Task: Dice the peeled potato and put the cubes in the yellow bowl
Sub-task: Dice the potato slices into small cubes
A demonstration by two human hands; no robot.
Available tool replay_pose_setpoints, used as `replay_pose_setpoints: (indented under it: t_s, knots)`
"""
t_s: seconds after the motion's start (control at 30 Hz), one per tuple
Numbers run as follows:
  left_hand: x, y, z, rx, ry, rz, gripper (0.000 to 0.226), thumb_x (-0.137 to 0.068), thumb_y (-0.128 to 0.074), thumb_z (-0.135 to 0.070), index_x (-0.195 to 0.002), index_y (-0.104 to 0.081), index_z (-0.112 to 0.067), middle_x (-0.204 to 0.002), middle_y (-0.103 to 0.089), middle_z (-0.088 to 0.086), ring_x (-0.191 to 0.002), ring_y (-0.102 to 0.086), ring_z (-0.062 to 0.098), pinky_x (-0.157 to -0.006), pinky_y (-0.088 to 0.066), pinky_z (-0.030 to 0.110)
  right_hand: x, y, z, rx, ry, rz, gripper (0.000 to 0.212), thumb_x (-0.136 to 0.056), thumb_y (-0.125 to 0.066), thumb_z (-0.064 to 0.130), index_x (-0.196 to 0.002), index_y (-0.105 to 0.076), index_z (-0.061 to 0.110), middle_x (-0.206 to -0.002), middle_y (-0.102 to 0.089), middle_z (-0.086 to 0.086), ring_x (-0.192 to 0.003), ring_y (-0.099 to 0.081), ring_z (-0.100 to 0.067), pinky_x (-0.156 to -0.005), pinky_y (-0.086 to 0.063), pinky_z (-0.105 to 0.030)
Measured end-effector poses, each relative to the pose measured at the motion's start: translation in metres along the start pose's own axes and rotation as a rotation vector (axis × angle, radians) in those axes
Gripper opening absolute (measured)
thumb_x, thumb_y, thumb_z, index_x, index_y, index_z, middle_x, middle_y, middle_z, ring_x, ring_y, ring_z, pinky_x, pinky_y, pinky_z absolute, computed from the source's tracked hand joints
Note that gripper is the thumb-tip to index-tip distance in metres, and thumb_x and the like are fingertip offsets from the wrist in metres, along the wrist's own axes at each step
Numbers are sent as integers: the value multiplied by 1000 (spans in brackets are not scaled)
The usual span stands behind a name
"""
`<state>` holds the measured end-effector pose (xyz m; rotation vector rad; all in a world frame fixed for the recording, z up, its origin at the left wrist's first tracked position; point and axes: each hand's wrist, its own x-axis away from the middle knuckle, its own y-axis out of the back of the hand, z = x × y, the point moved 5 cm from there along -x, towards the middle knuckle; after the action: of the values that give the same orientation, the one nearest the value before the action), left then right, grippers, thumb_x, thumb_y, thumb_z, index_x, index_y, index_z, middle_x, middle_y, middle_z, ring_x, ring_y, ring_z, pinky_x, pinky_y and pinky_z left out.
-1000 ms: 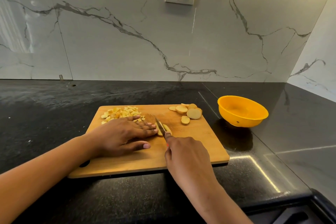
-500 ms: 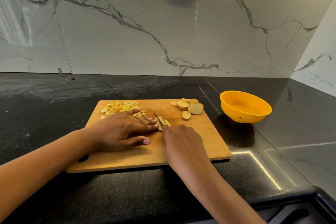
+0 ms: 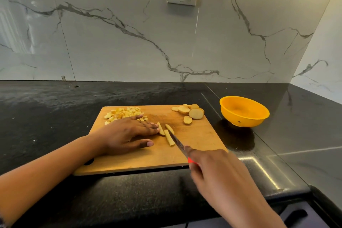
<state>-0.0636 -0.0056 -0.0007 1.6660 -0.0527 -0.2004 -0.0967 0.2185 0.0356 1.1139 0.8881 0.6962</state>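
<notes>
Potato strips (image 3: 169, 136) are steadied mid-board by the left hand (image 3: 127, 133), fingers flat & together, so the knife (image 3: 176, 141), gripped in the right hand (image 3: 216, 168), can cross-cut; cubes (image 3: 125, 113) piled far left, yellow bowl (image 3: 242, 119) right, empty.

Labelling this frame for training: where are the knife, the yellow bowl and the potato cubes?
knife (image 3: 178, 143), head view, on the blade.
yellow bowl (image 3: 246, 121), head view, on its outer wall.
potato cubes (image 3: 123, 112), head view, middle of the pile.

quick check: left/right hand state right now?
Left hand: open, fingers flat on the cutting board, tips against the potato strips.
Right hand: grips the red-handled knife, blade tip at the strips.
</notes>
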Motion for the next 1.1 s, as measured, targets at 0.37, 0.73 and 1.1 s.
replay_pose_setpoints:
  t_s: [0.37,0.73,1.1]
  knots:
    - [-29,8,-29,48,297,-4,89,-66,-38,-83,-142,-14,-45,-149,-34,-13,-140,-22,11,-113,-9,26,-83,-7,-48,-107,-228,-338,42,-100,-46,31,-141,-44,28,-111,-69,3,-88,-62,-10,-62,-41,-18]
    - [-47,4,-14,96,272,-146,45,-87,-53,-54,-126,-55,-32,-127,-58,-14,-118,-49,0,-114,4,31,-91,-28,-62,-146,-229,-291,43,-98,-50,33,-141,-45,28,-118,-66,3,-94,-62,-11,-72,-48,-21]
    - [-51,8,-20,46,141,9,63,-83,-47,-61,-140,-36,-37,-148,-33,-17,-134,-24,-2,-109,-14,22,-89,-29,-62,-139,-232,-300,44,-98,-51,33,-141,-44,30,-118,-66,4,-94,-62,-11,-74,-51,-23]
